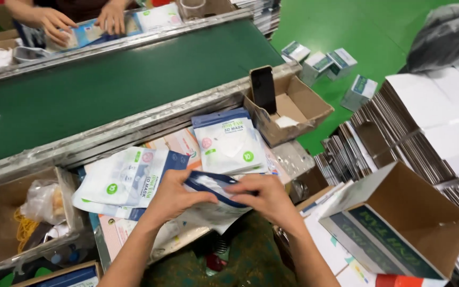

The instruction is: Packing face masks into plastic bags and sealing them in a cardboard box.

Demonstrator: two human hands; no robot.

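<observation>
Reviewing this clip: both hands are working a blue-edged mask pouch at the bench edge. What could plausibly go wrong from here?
1. The pouch is pinched between the left hand and right hand past the bench edge; a loosened grip could drop it.
2. The loose pouch stack lies just behind the hands; a knock could scatter it.
3. The phone leans upright in the brown box; a bump may tip it.

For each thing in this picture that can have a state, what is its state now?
Pouch: held by left hand and right hand, blue top edge pinched.
Carton: open, on its side, inside bare.
Small cardboard box: open, flaps up.
Phone: upright against that box, screen dark.
Conveyor belt: bare green surface here.
Pouch stack: lying flat.
</observation>
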